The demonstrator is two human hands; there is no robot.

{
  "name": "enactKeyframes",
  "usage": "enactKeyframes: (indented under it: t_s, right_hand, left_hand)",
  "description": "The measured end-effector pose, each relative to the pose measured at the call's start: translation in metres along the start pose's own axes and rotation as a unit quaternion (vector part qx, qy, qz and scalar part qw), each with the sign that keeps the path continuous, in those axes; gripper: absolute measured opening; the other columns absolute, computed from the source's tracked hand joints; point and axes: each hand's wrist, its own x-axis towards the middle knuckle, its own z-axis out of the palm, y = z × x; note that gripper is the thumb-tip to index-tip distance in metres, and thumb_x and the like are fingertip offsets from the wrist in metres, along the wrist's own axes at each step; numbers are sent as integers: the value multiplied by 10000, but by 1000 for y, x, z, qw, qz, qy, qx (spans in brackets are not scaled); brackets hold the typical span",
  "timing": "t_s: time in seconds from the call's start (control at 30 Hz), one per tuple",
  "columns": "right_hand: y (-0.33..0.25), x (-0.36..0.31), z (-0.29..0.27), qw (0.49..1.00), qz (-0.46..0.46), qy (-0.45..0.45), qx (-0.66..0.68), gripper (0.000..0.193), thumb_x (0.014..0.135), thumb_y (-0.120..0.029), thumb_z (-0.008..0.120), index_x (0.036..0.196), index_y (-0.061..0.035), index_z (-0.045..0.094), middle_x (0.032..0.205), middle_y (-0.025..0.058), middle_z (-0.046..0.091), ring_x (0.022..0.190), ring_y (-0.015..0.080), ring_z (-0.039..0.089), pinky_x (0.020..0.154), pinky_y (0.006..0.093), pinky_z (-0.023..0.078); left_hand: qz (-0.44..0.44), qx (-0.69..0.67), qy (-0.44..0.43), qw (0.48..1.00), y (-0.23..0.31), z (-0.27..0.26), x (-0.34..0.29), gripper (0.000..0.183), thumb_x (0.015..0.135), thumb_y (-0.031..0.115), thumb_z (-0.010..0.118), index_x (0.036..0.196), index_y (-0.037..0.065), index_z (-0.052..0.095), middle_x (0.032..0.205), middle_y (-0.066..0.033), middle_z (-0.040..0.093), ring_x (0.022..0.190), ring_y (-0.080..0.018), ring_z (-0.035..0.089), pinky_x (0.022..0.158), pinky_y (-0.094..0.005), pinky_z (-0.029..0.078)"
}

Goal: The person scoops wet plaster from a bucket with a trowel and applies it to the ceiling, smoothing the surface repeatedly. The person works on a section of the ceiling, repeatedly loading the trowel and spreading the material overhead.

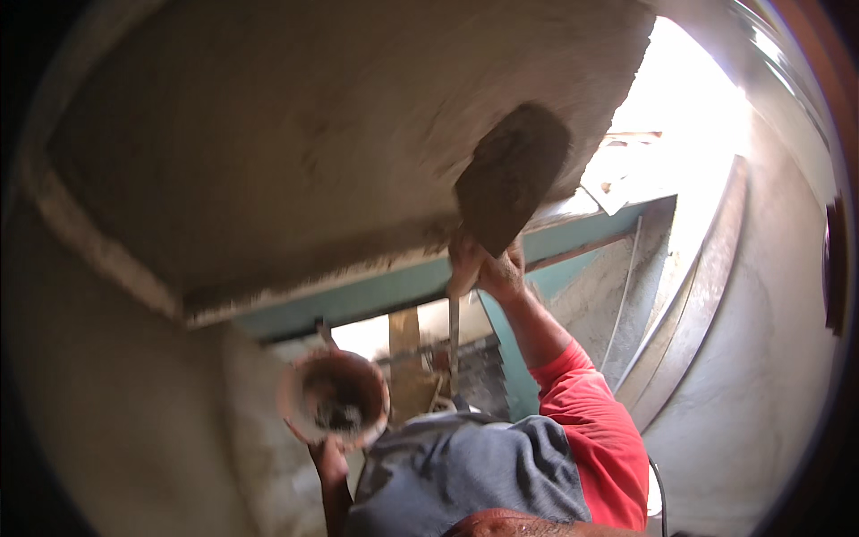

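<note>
My right hand, at the end of a red sleeve, is closed round the handle of a trowel. The trowel has a broad, dark, smeared blade that tapers toward the hand. It stands raised before a rough grey plastered surface; whether the blade touches that surface, I cannot tell. Lower left, my left hand grips the near rim of a reddish-brown bucket. Dark, wet-looking material lies inside the bucket. The left fingers are partly hidden behind its rim.
A pale ledge runs along the plastered surface's lower edge, above a blue-green band. Long curved-looking boards lean at the right against a pale wall. Bright light enters through an opening at upper right. Wooden pieces stand below.
</note>
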Motion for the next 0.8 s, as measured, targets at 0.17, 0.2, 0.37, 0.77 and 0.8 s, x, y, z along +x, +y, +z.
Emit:
enactKeyframes:
  t_s: [0.17, 0.2, 0.37, 0.77, 0.8]
  right_hand:
    - [-110, 121, -55, 599, -466, 136, -637, 196, 964, -276, 680, 906, -89, 683, 776, 59, 665, 681, 226, 639, 656, 353, 533]
    - [-130, 135, -64, 545, -462, 116, -690, 180, 955, -252, 704, 893, -88, 666, 764, 64, 665, 685, 207, 650, 609, 321, 528]
    - [-189, 200, -103, 383, -421, 85, -818, 207, 959, -305, 732, 871, -123, 685, 748, -2, 674, 697, 171, 673, 532, 284, 521]
    - [-204, 290, -159, 322, -302, 52, -896, 314, 1056, -411, 543, 1049, -173, 748, 921, 24, 761, 855, 209, 751, 674, 380, 606]
    - [-205, 290, -159, 324, -275, 57, -903, 310, 1058, -408, 540, 1069, -176, 745, 918, 26, 761, 845, 212, 751, 674, 387, 605]
  left_hand:
    - [69, 74, 44, 994, -18, -16, 13, 329, 737, 8, 625, 1062, 19, 573, 886, -94, 609, 714, -220, 633, 595, -373, 535]
    - [39, 23, 86, 995, -21, -15, 10, 332, 732, 18, 656, 1056, 24, 582, 909, -109, 618, 747, -234, 654, 620, -379, 542]
    - [38, 44, 119, 991, -22, -1, -8, 335, 727, 42, 715, 1044, 35, 605, 953, -138, 638, 813, -262, 695, 675, -392, 553]
    - [124, 295, -11, 947, -40, 0, 8, 304, 748, 50, 697, 1043, 44, 623, 948, -130, 653, 823, -257, 685, 696, -385, 548]
    - [136, 317, -22, 938, -40, 1, 10, 302, 750, 51, 695, 1043, 45, 624, 948, -129, 655, 824, -257, 684, 697, -384, 547]
